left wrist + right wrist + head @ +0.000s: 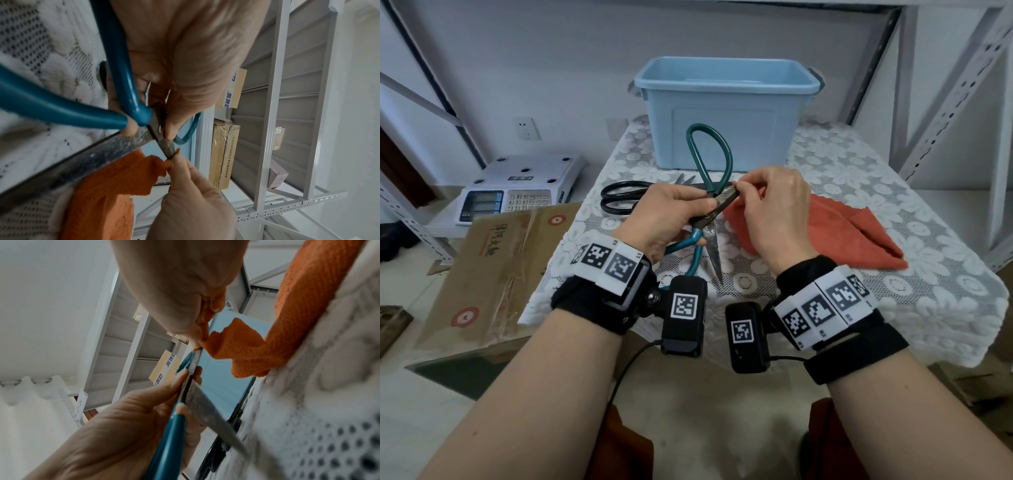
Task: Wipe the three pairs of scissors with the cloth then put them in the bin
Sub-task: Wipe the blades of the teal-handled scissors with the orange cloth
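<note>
So the left hand [667, 212] has its fingers curled around a pair of teal-handled scissors [705, 219], gripping them right around the pivot, with the blades spread wide open. One blade points down toward the person and hangs just above the lace tablecloth [859, 164], the other points up and to the right. The right hand [774, 209] is pinching a corner of the orange cloth [842, 229] around the tip of that upper blade, thumb and fingertips squeezed together on it. You can see it pretty well from the left wrist camera, where the cloth corner wraps the blade end. The rest of the cloth lies bunched on the table to the right, trailing up to the pinched corner. Behind the hands, a second pair of scissors with black handles [619, 198] lies flat on the tablecloth, handles to the left. There's what looks like another set of blade tips [686, 179] poking out just behind the left hand, but I can't really tell what that belongs to. The light blue bin [726, 113] sits at the back of the table, open top, and I can't see into it from here. Off to the left there's a white scale [517, 192] on a low shelf and a cardboard box [493, 260] leaning next to the table.
</note>
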